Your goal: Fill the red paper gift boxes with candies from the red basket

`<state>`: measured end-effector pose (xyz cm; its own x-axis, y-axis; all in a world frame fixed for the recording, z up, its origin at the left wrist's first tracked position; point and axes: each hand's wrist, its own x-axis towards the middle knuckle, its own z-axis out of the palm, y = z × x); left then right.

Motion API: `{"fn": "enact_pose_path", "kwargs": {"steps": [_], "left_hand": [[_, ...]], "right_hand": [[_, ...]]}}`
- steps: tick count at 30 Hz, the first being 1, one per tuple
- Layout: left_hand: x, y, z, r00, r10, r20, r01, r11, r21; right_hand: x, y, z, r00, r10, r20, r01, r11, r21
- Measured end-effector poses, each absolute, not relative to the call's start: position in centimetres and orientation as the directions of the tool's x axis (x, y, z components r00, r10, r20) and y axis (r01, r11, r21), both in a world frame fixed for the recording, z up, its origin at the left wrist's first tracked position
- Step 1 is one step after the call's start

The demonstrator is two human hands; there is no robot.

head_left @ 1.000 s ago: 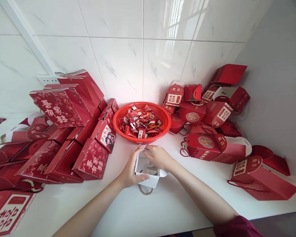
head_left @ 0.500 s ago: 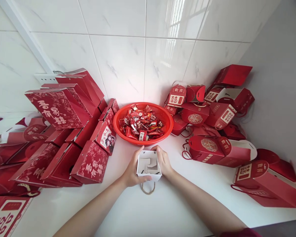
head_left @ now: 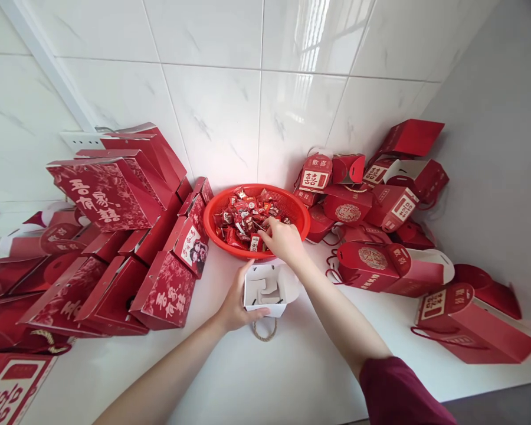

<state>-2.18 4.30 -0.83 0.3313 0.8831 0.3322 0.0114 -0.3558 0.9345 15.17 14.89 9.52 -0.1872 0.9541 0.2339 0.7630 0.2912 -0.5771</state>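
"Box first, please: where is it, and what does your left hand do with it?"

"Your left hand [head_left: 236, 301] grasps the small open box [head_left: 274, 308] by its side, with the thumb along the near edge. The box is on the near side of the red basket [head_left: 207, 224], its white inside facing up toward you. A twisted cord handle [head_left: 265, 338] makes a loop on your side of it."

"And your right hand [head_left: 285, 239]?"

"It is over the near right part of the basket, fingertips down at the wrapped sweets [head_left: 243, 206]. Thumb and fingers are bent close together — whether they grip one sweet already, I cannot tell. Your dark red sleeve [head_left: 393, 389] shows at the lower right."

"What stands around you?"

"On your left, red boxes with white writing [head_left: 106, 195] are piled and leaning in rows, and one carries a picture of two figures [head_left: 198, 251]. On your right there is a looser pile of red boxes [head_left: 358, 203], some with cord handles and some lying on their side. All this is on the white counter [head_left: 230, 383]."

"And behind?"

"Behind the basket rises the tiled wall [head_left: 212, 118] — a socket strip [head_left: 82, 140] is partly visible, just beside the tall boxes at left."
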Motion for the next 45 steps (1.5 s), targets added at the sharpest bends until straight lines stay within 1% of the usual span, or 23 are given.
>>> {"fn": "enact_pose_path", "kwargs": {"steps": [3, 6, 8, 10, 12, 14, 16, 18, 20, 22, 23, 25, 26, 27, 28, 30, 32, 33, 35, 38, 41, 43, 45], "left_hand": [[-2.6, 4.4, -0.7, 0.281, 0.894, 0.348, 0.039, -0.373, 0.927], [-3.1, 4.5, -0.8, 0.271, 0.895, 0.354, 0.063, -0.384, 0.921], [-3.2, 4.6, -0.9, 0.274, 0.893, 0.357, 0.071, -0.389, 0.918], [-3.2, 4.8, -0.9, 0.286, 0.890, 0.356, 0.056, -0.386, 0.921], [-3.1, 4.9, -1.0, 0.303, 0.886, 0.351, 0.030, -0.377, 0.926], [-3.1, 4.9, -0.9, 0.304, 0.884, 0.354, 0.033, -0.381, 0.924], [-3.1, 5.0, -0.9, 0.295, 0.886, 0.358, 0.059, -0.391, 0.919], [-3.1, 4.9, -0.9, 0.296, 0.888, 0.351, 0.068, -0.386, 0.920], [-3.1, 4.9, -1.0, 0.301, 0.891, 0.338, 0.050, -0.369, 0.928], [-3.0, 5.0, -1.1, 0.294, 0.894, 0.338, 0.030, -0.362, 0.932], [-3.0, 5.0, -1.2, 0.288, 0.896, 0.338, 0.026, -0.361, 0.932], [-2.9, 5.1, -1.3, 0.284, 0.897, 0.337, 0.025, -0.359, 0.933], [-2.9, 5.1, -1.3, 0.286, 0.897, 0.336, 0.027, -0.358, 0.933], [-2.9, 5.1, -1.3, 0.289, 0.897, 0.335, 0.030, -0.358, 0.933], [-2.9, 5.1, -1.3, 0.290, 0.897, 0.334, 0.034, -0.358, 0.933], [-2.8, 5.1, -1.4, 0.289, 0.895, 0.339, 0.050, -0.368, 0.929], [-2.5, 5.1, -1.4, 0.291, 0.894, 0.342, 0.061, -0.374, 0.926], [-2.3, 5.2, -1.5, 0.295, 0.893, 0.340, 0.057, -0.371, 0.927], [-1.9, 5.4, -1.6, 0.305, 0.889, 0.342, 0.028, -0.368, 0.930], [-1.2, 5.9, -1.7, 0.325, 0.871, 0.369, -0.018, -0.384, 0.923], [-1.0, 6.4, -1.6, 0.333, 0.856, 0.395, 0.006, -0.421, 0.907], [-1.0, 6.5, -1.4, 0.324, 0.854, 0.406, 0.042, -0.442, 0.896], [-1.0, 6.5, -1.3, 0.318, 0.853, 0.415, 0.065, -0.456, 0.888]], "right_hand": [[14.3, 16.7, 8.8, -0.223, 0.966, 0.133, 0.705, 0.254, -0.663], [14.9, 17.4, 7.9, -0.271, 0.952, 0.145, 0.585, 0.282, -0.760], [15.8, 17.5, 7.7, -0.276, 0.950, 0.147, 0.398, 0.252, -0.882], [16.6, 17.7, 7.7, -0.261, 0.954, 0.146, 0.154, 0.190, -0.970], [17.3, 17.8, 7.6, -0.257, 0.957, 0.135, -0.068, 0.121, -0.990], [17.7, 18.0, 7.6, -0.293, 0.948, 0.122, -0.211, 0.060, -0.976], [17.8, 18.1, 7.5, -0.344, 0.931, 0.119, -0.299, 0.011, -0.954], [18.0, 17.9, 7.6, -0.367, 0.920, 0.138, -0.330, 0.010, -0.944], [18.3, 17.5, 8.1, -0.416, 0.891, 0.184, -0.329, 0.041, -0.943], [18.9, 16.7, 9.2, -0.555, 0.795, 0.244, -0.279, 0.099, -0.955], [19.2, 16.3, 9.9, -0.667, 0.701, 0.254, -0.225, 0.136, -0.965], [19.9, 15.3, 11.3, -0.865, 0.463, 0.194, -0.091, 0.234, -0.968], [20.2, 14.9, 12.0, -0.917, 0.372, 0.144, -0.035, 0.285, -0.958], [20.5, 14.6, 12.4, -0.939, 0.326, 0.108, 0.003, 0.321, -0.947], [20.6, 14.4, 12.7, -0.938, 0.331, 0.100, 0.020, 0.341, -0.940], [20.8, 14.4, 12.7, -0.873, 0.462, 0.157, 0.018, 0.351, -0.936], [20.6, 14.9, 12.1, -0.758, 0.613, 0.224, 0.019, 0.363, -0.931], [20.4, 15.2, 11.6, -0.702, 0.669, 0.244, 0.039, 0.378, -0.925], [19.7, 16.0, 10.6, -0.630, 0.732, 0.259, 0.112, 0.416, -0.902], [17.8, 16.8, 9.6, -0.622, 0.750, 0.225, 0.266, 0.472, -0.840], [15.3, 17.5, 9.4, -0.684, 0.720, 0.114, 0.416, 0.514, -0.750], [13.8, 18.0, 9.5, -0.716, 0.696, 0.055, 0.462, 0.532, -0.709], [12.8, 18.5, 9.5, -0.721, 0.692, 0.040, 0.473, 0.533, -0.701]]}}
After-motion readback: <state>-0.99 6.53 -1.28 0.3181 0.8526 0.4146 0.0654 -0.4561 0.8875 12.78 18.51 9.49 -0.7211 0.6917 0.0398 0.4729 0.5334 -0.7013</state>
